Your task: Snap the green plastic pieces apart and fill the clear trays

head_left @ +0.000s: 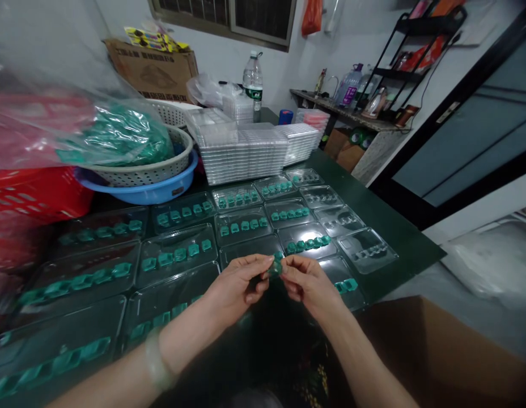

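Between the fingertips of both my hands is a small translucent green plastic piece (275,268), partly hidden by the fingers. My left hand (241,280) pinches it from the left, and a pale bangle circles that wrist. From the other side my right hand (304,279) grips it with thumb and forefinger. Around and beyond the hands, clear plastic trays (246,249) lie in rows on the dark green table. Many carry a line of green pieces (309,244) in their moulded slots. A tray on the right (367,250) shows slots without green pieces.
Stacked clear trays (246,153) stand at the back beside a water bottle (253,79). Left of them, a grey basket (156,164) sits in a blue basin (152,192) under a bag of green pieces (122,133). A cardboard box (437,345) is at lower right.
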`<act>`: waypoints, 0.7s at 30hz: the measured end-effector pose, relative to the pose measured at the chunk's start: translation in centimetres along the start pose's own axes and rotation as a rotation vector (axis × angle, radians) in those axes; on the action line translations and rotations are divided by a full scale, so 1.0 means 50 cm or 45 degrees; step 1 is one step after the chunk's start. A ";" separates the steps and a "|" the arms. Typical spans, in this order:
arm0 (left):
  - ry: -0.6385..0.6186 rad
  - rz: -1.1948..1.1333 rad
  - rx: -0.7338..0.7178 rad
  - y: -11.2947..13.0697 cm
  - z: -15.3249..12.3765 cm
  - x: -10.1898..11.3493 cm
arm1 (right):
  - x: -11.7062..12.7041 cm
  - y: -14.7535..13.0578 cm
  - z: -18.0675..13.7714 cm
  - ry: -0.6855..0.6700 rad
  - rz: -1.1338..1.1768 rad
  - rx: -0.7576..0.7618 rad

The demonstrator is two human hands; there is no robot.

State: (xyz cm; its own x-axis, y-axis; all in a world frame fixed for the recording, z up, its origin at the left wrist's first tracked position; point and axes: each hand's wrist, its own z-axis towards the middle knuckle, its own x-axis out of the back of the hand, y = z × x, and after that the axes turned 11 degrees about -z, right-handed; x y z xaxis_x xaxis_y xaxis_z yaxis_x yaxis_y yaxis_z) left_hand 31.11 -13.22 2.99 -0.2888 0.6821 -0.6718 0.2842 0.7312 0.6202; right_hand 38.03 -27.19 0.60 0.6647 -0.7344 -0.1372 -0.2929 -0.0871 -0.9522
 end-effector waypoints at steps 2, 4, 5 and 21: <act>0.031 0.047 -0.016 0.000 0.003 -0.002 | 0.005 0.000 -0.004 0.055 -0.258 0.101; 0.062 0.025 -0.019 -0.001 0.009 -0.003 | 0.008 -0.004 -0.009 0.164 -0.442 0.207; 0.088 0.013 -0.029 -0.001 0.013 -0.004 | 0.008 -0.007 -0.011 0.221 -0.496 0.266; 0.257 -0.131 -0.004 0.019 0.069 -0.008 | 0.141 -0.087 0.163 0.524 -0.775 0.478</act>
State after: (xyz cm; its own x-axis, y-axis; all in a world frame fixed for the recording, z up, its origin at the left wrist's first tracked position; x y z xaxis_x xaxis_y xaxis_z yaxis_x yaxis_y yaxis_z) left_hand 34.66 -12.83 2.47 -0.4931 0.5920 -0.6375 0.2408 0.7970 0.5538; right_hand 49.58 -26.52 1.57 0.3064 -0.8258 0.4735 0.3350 -0.3721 -0.8656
